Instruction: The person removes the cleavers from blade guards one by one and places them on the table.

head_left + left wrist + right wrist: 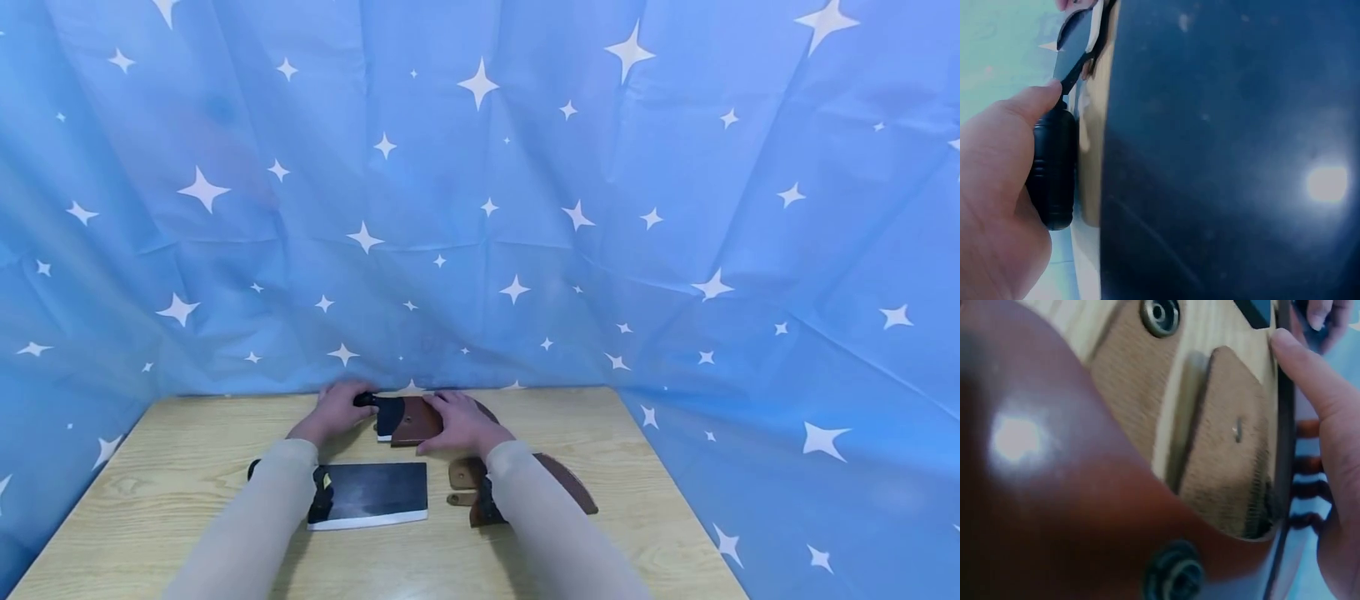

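Observation:
At the back of the table lies a cleaver (391, 415), its blade partly inside a brown leather sheath (417, 422). My left hand (339, 412) grips its black handle (1054, 169), thumb along it in the left wrist view, the other fingers mostly hidden. On the sheath's right part, my right hand (467, 427) holds it between thumb and fingers. In the right wrist view my right hand (1338, 450) shows thumb and curled fingers on either side of the sheath's dark edge (1285, 425).
Nearer, a second cleaver (378, 490) lies flat below the left forearm, its handle partly covered by the sleeve. Another brown sheath (572, 485) with snap straps (465, 473) lies under the right forearm. A blue star-patterned curtain (480, 208) stands behind the wooden table (660, 533).

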Motion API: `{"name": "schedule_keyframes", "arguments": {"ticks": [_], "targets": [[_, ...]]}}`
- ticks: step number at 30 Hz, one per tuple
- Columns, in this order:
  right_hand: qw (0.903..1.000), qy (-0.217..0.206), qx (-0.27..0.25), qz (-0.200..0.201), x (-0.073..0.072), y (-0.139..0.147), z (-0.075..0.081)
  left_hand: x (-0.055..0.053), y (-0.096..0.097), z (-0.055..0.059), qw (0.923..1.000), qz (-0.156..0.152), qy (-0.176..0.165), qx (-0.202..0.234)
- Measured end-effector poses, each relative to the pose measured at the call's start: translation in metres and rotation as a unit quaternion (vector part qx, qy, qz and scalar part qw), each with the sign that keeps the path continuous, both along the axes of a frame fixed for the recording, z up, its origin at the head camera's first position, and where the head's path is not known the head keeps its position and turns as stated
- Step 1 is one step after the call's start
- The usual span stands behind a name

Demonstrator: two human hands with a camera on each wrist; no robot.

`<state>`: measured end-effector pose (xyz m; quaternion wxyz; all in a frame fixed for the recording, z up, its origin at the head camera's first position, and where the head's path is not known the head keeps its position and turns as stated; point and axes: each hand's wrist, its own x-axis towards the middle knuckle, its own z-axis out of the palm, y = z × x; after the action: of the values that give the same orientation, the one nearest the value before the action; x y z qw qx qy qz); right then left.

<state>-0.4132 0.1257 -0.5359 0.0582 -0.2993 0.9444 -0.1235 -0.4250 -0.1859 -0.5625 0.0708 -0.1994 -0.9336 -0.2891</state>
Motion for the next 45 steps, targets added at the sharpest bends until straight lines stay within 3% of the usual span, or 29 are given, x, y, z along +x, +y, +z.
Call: {"name": "schedule_keyframes", "arguments": {"ticks": [9, 14, 24, 33, 37, 45], "targets": [[0.9994, 0.027, 0.004, -0.022, -0.001, -0.002, -0.005, 0.004, 0.004, 0.005, 0.9976, 0.027, -0.059, 0.024], [0.9993, 0.028, -0.001, -0.026, 0.0, -0.003, -0.005, 0.004, 0.006, 0.005, 0.997, 0.033, -0.064, 0.027], [0.9991, 0.023, -0.013, -0.033, 0.003, -0.002, -0.001, 0.002, 0.011, -0.001, 0.9978, 0.041, -0.039, 0.036], [0.9992, 0.038, 0.006, -0.01, 0.0, -0.001, 0.002, 0.006, 0.012, 0.006, 0.9976, 0.047, -0.048, 0.015], [0.9986, 0.051, 0.009, 0.003, 0.0, -0.001, 0.005, 0.008, 0.01, 0.007, 0.9983, 0.04, -0.04, 0.013], [0.9979, 0.065, -0.002, -0.001, 0.002, 0.002, 0.01, 0.003, 0.011, 0.011, 0.9997, 0.006, 0.006, 0.023]]}}
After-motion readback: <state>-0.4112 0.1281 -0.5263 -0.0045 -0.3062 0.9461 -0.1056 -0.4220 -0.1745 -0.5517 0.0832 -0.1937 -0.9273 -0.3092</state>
